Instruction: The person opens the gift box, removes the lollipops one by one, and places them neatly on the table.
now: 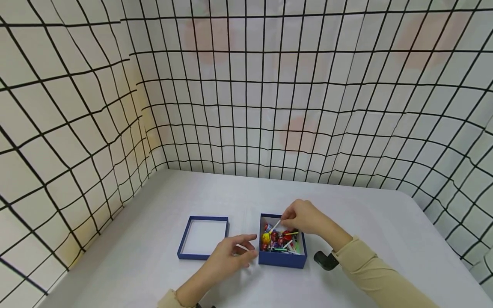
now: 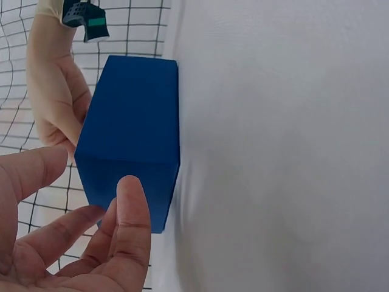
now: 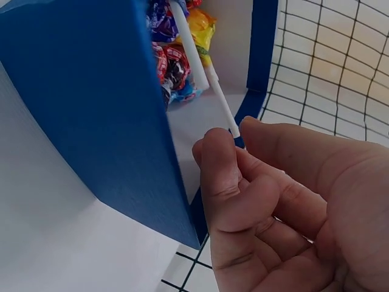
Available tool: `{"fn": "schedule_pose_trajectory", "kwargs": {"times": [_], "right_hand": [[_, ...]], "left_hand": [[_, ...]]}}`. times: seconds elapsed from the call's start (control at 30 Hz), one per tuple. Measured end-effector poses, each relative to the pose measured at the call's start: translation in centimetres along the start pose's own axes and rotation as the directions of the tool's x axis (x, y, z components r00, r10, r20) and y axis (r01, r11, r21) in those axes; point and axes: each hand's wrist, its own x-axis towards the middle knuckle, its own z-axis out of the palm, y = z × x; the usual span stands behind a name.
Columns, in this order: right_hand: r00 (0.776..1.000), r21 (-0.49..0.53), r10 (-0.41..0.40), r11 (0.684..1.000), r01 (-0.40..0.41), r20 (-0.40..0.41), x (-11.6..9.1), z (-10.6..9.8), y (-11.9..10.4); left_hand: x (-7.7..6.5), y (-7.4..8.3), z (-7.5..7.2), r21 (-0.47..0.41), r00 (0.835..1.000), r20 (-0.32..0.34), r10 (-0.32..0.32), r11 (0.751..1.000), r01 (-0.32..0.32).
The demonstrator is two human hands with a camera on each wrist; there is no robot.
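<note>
An open blue box [image 1: 283,258] with a white inside holds several wrapped lollipops [image 1: 286,236]. My right hand [image 1: 306,217] reaches over its far right edge, thumb and fingers at the white stick end of a yellow-wrapped lollipop [image 3: 202,29]. In the right wrist view the stick [image 3: 223,103] slants between the fingertips, which pinch its very end. My left hand [image 1: 231,256] is beside the box's left wall, fingers loosely bent and holding nothing. From the left wrist view, the box [image 2: 130,109] hides the right fingertips.
Left of the box lies its blue-rimmed lid [image 1: 203,256], white inside facing up. The white table [image 1: 154,239] is bordered by black grid netting [image 1: 246,107] at the back and sides. A dark wrist device [image 1: 325,260] sits at the right wrist.
</note>
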Motion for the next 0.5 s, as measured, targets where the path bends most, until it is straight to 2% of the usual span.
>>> {"fn": "schedule_pose_trajectory", "kwargs": {"times": [0.27,0.5], "right_hand": [[0.999,0.005,0.033,0.999,-0.033,-0.005,-0.23,0.63,-0.28],[1.000,-0.003,0.024,1.000,-0.024,-0.007,-0.18,0.85,-0.36]], "left_hand": [[0.08,-0.09,0.25,-0.020,1.000,0.016,0.018,1.000,-0.018],[0.03,-0.15,0.30,-0.021,1.000,0.020,0.022,1.000,-0.022]]}}
